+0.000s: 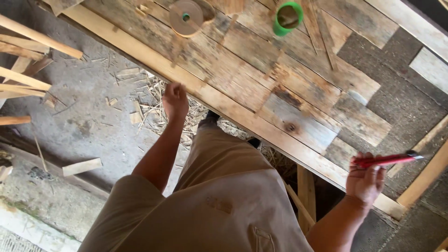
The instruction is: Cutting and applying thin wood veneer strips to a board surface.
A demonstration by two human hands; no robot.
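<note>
A patchwork surface [280, 112] of weathered wooden planks lies before me. At its near edge my right hand [365, 179] is clamped on a red pen-shaped tool [389, 160]. My left hand [175, 100], loosely curled and holding nothing, hangs just off that edge, above the concrete floor [88, 126] littered with wood scraps

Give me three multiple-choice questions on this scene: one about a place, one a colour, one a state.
1. Where is the tape roll?
A. on the floor
B. on the workbench
C. in a hand

2. What colour is the cup?
A. green
B. blue
C. white

3. What is the right hand doing?
A. hanging empty
B. pressing on the cup
C. holding a red cutter

Answers: B, the roll lies on the planks; A, its rim is bright green; C, the fingers close round the cutter's handle, while the left hand holds nothing.
</note>
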